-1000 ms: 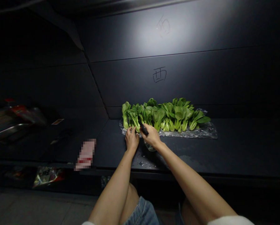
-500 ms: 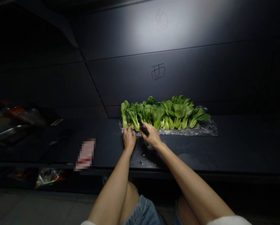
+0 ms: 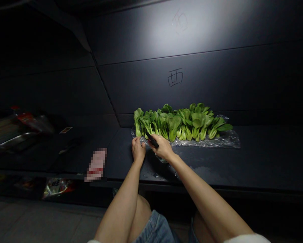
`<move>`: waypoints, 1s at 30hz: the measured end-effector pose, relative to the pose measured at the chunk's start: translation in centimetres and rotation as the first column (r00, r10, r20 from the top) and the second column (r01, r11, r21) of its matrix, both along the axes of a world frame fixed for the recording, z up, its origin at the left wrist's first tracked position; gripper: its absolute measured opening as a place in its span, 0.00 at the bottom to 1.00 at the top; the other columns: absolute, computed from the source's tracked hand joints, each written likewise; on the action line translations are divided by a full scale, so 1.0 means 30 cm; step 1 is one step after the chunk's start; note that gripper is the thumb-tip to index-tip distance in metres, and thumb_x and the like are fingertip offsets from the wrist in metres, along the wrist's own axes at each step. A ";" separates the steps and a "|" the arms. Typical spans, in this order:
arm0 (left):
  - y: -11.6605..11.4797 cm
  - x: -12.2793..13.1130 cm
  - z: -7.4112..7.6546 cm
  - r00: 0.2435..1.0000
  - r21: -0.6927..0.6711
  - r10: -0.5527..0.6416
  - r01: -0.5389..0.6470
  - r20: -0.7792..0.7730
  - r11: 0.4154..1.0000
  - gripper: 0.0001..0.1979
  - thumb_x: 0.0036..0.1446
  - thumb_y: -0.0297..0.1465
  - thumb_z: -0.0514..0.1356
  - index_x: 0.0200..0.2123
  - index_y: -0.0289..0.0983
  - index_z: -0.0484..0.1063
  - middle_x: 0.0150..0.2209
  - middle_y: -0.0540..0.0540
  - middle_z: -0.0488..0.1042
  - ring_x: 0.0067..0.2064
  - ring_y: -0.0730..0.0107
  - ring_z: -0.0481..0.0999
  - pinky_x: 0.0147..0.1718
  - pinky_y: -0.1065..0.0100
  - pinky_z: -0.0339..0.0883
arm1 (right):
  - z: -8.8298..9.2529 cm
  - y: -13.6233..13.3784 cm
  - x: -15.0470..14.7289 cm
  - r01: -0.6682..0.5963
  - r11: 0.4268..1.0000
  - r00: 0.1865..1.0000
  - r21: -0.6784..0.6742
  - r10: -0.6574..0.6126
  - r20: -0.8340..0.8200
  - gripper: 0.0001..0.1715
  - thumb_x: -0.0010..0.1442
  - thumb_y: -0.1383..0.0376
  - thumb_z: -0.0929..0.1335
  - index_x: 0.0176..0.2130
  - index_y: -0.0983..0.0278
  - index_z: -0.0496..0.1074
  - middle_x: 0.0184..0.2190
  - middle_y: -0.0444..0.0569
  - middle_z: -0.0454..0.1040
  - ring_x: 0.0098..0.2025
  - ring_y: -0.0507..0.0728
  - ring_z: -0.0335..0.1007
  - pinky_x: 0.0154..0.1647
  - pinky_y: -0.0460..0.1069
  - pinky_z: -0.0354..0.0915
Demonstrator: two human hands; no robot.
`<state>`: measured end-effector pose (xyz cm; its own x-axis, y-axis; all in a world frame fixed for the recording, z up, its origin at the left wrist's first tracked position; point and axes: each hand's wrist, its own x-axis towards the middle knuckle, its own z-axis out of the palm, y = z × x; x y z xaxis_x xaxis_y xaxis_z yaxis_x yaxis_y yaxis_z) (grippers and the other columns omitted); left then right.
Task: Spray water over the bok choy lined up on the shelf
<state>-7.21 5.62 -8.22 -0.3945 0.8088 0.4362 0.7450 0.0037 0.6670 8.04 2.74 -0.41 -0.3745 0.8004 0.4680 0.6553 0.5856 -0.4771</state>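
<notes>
left fingers (image 3: 135,141) curl down on the near edge of the plastic film (image 3: 212,142), tips by the stems; we cannot tell whether they pinch it. right fingers (image 3: 161,143) are clenched round a black handle (image 3: 152,141), its blade out of sight. since the last look, both the left hand (image 3: 138,151) and the right hand (image 3: 163,148) have slid slightly toward 9 o'clock along the row, and the handle lies flatter, its far end lower. the head has turned a little too, so we hold this shift as small. the bok choy (image 3: 183,124) lies in a row on the film, from 12 to 3 o'clock off the hands, touching neither hand that we can tell. a clear lump (image 3: 161,159) sits at 6 o'clock under the right hand, on the dark counter (image 3: 268,162). a pixelated packet (image 3: 96,164) lies at 9 o'clock.
</notes>
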 end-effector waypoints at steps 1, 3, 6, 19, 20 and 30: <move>0.000 0.000 0.000 1.000 -0.001 -0.002 0.002 0.004 1.000 0.21 0.56 0.24 0.55 0.53 0.36 0.72 0.55 0.38 0.69 0.54 0.61 0.73 0.56 0.62 0.66 | -0.001 0.001 -0.002 0.005 1.000 1.000 0.000 -0.005 0.007 0.15 0.64 0.62 0.66 0.50 0.61 0.72 0.45 0.52 0.78 0.46 0.58 0.73 0.44 0.49 0.65; 0.001 -0.001 0.000 1.000 0.003 0.001 -0.001 0.016 1.000 0.21 0.56 0.23 0.55 0.53 0.37 0.72 0.55 0.39 0.69 0.54 0.61 0.73 0.56 0.62 0.66 | 0.000 0.002 -0.006 0.029 0.999 0.999 -0.015 -0.028 0.032 0.15 0.64 0.62 0.66 0.50 0.61 0.72 0.44 0.52 0.78 0.45 0.58 0.73 0.43 0.49 0.65; 0.001 -0.005 -0.001 0.999 0.011 0.017 -0.018 0.034 1.000 0.21 0.55 0.22 0.56 0.52 0.36 0.72 0.55 0.38 0.70 0.55 0.60 0.73 0.57 0.61 0.65 | 0.007 0.003 -0.014 0.064 0.997 0.995 -0.046 -0.061 0.073 0.13 0.64 0.62 0.66 0.48 0.62 0.73 0.41 0.52 0.79 0.42 0.58 0.74 0.41 0.48 0.65; 0.001 -0.022 -0.004 0.999 -0.011 0.019 -0.019 0.027 1.000 0.20 0.55 0.23 0.54 0.52 0.34 0.71 0.56 0.36 0.70 0.53 0.58 0.74 0.55 0.59 0.68 | 0.009 0.005 -0.047 -0.012 0.999 0.999 -0.030 0.013 0.034 0.14 0.62 0.61 0.67 0.47 0.61 0.73 0.41 0.51 0.79 0.43 0.59 0.75 0.42 0.49 0.65; 0.002 -0.022 -0.004 1.000 -0.009 0.019 -0.019 0.023 1.000 0.20 0.55 0.23 0.54 0.52 0.33 0.71 0.56 0.35 0.70 0.53 0.57 0.74 0.55 0.59 0.67 | 0.010 0.004 -0.045 0.000 0.999 0.999 -0.034 0.002 0.044 0.14 0.62 0.61 0.67 0.47 0.61 0.73 0.40 0.52 0.79 0.42 0.59 0.75 0.41 0.48 0.65; 0.009 -0.017 -0.003 0.999 0.000 0.025 -0.025 0.046 1.000 0.20 0.55 0.23 0.55 0.52 0.32 0.72 0.54 0.35 0.70 0.55 0.57 0.73 0.57 0.61 0.66 | 0.028 -0.018 -0.017 0.021 0.998 0.997 -0.062 -0.017 0.070 0.15 0.63 0.62 0.66 0.48 0.63 0.73 0.43 0.53 0.79 0.43 0.58 0.75 0.41 0.48 0.64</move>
